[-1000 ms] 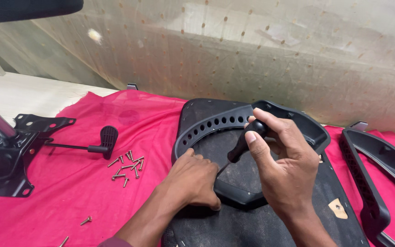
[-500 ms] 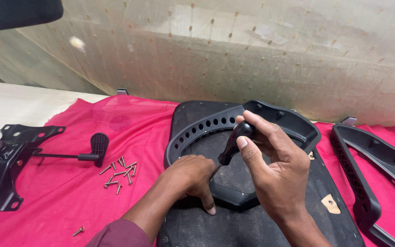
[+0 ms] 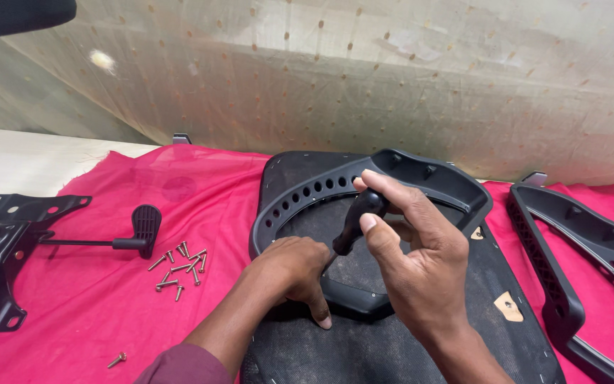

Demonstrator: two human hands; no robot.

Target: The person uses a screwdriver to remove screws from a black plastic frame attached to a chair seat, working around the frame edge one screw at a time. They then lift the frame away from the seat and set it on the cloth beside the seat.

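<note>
Left of the black seat base (image 3: pixel 406 334) on the red cloth (image 3: pixel 94 313) lie a metal chair mechanism (image 3: pixel 1 263) with its lever and a scatter of screws (image 3: pixel 179 267). The left hand (image 3: pixel 289 274) presses flat, fingers spread and holding nothing, on the armrest bracket (image 3: pixel 364 299). The right hand (image 3: pixel 413 263) is closed around a black screwdriver (image 3: pixel 357 220) angled down into the bracket. Keep the tool square to the screw and the bracket pinned. A second armrest (image 3: pixel 570 256) lies right of the base.
</note>
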